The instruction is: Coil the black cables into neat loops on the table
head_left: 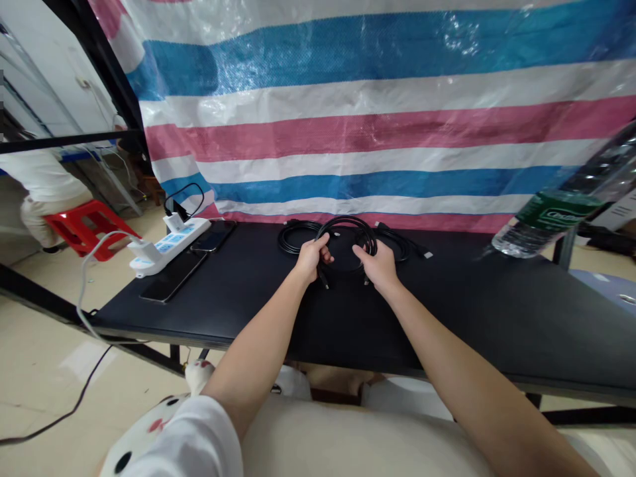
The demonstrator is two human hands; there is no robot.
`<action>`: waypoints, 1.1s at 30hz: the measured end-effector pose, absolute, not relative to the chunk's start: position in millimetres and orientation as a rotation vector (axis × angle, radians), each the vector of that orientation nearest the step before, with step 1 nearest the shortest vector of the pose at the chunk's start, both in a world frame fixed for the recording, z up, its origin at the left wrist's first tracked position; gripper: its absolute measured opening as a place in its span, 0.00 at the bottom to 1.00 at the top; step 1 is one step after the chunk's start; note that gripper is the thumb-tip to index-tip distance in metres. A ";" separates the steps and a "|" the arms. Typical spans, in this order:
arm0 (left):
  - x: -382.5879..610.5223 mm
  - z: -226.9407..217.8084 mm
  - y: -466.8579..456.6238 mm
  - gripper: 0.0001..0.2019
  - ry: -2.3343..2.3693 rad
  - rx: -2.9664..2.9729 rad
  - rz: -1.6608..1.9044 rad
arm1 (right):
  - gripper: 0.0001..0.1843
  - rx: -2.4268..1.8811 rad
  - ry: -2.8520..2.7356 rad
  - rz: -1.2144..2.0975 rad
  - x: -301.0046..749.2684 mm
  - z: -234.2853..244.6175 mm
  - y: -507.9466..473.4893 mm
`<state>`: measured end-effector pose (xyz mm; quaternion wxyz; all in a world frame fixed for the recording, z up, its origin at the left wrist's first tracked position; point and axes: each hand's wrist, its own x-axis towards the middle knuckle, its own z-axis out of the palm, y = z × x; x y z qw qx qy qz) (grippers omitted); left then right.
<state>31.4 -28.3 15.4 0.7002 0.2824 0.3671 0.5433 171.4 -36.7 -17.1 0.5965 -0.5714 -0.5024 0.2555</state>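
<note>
White lettering on the bottle's [527,232] green label [554,211] is too blurred to read surely. The black bench [497,311] stands before a striped sheet [377,126]; a red stool [94,215] is on the tiled floor [40,371] at left. The left grip [311,258] and right grip [380,266] are closed on opposite sides of a coiled black cable [371,232], in front of two other coils [282,242].

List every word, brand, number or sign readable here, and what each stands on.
"C'estbon", probably: blurred white lettering on the green label of the clear plastic bottle.
Too small to read: any print on the long white plastic power strip with blue panels.
Too blurred: dark marks on the white object at the right edge.
None legible: the coiled black cable held in front.
</note>
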 end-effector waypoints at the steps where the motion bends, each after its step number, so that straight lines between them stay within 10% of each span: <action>1: 31.5 15.9 -29.2 0.24 0.790 0.628 1.235 | 0.13 -1.397 -1.225 0.485 170.8 -17.0 -38.3; 10: 21.4 18.2 -24.8 0.25 0.724 0.537 1.445 | 0.14 -2.088 -1.711 0.097 150.7 13.7 -50.8; 16: 4.4 8.8 -1.5 0.09 1.030 0.616 1.660 | 0.21 -2.153 -1.869 0.326 127.9 31.7 -20.7; 20: -9.1 3.5 7.2 0.19 1.436 0.824 1.728 | 0.23 -2.101 -1.846 0.436 110.4 32.6 9.2; 33: -6.5 -2.2 -3.7 0.23 2.208 1.553 0.949 | 0.26 -2.053 -1.783 0.212 97.9 16.7 28.3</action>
